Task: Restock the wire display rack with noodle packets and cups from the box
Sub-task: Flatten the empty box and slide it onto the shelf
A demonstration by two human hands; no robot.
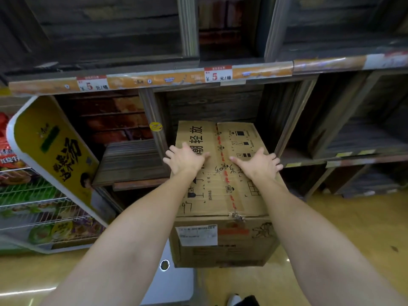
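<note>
A closed brown cardboard box (220, 191) with black print and a red-printed tape seam stands on the floor in front of dark wooden shelves. My left hand (184, 159) lies flat on the box top, left of the seam, fingers spread. My right hand (259, 163) lies flat to the right of the seam, near the box's right edge, fingers spread too. Neither hand holds anything. At the far left leans the white wire display rack (42, 206) with a yellow side panel (53, 149); noodle packets (13, 173) fill its tiers.
Dark wooden shelf cubbies (220, 102) stand behind the box, with orange price strips and "¥5" tags (217, 75) along the shelf edge. The yellow floor (342, 228) stretches right of the box. A white base with a round hole (164, 265) lies by the box's near left corner.
</note>
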